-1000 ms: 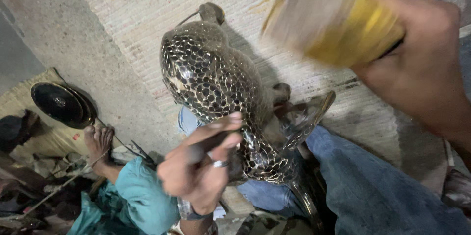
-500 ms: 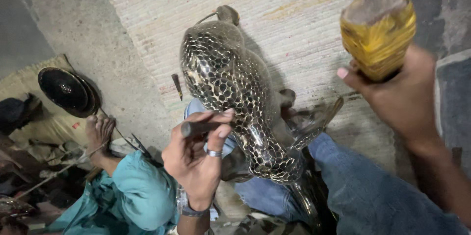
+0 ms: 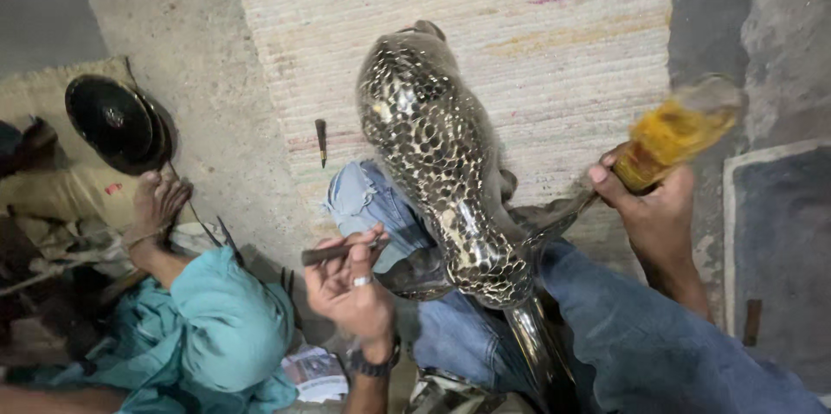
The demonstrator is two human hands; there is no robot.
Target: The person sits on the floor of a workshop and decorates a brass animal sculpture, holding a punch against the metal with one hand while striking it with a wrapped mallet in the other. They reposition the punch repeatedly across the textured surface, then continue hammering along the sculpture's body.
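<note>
Your left hand (image 3: 351, 288) is closed around a short dark metal punch (image 3: 339, 251), pinched between thumb and fingertips, with a ring on 1 finger and a watch at the wrist. The punch lies roughly level, its tip pointing right toward the lower part of the metal fish sculpture (image 3: 441, 163); whether the tip touches the metal, you cannot tell.

Your right hand (image 3: 645, 206) is wrapped tightly around the handle of a mallet with a yellowish wooden head (image 3: 679, 128), raised well to the right of the fish and blurred.

The fish sculpture rests across your legs in blue jeans (image 3: 623, 327), head end pointing away over the woven mat (image 3: 485, 25), tail end down near your lap. Its surface is shiny brass-like metal covered in dark scale-shaped dimples, and a thin fin (image 3: 554, 228) sticks out on its right side, near your right hand.

A 2nd small dark punch (image 3: 321, 139) lies on the floor at the mat's left edge, well apart from both hands. To your left sits another person in teal clothing (image 3: 216, 327), bare foot (image 3: 160, 202) out on the concrete, beside a round black disc (image 3: 112, 115).
</note>
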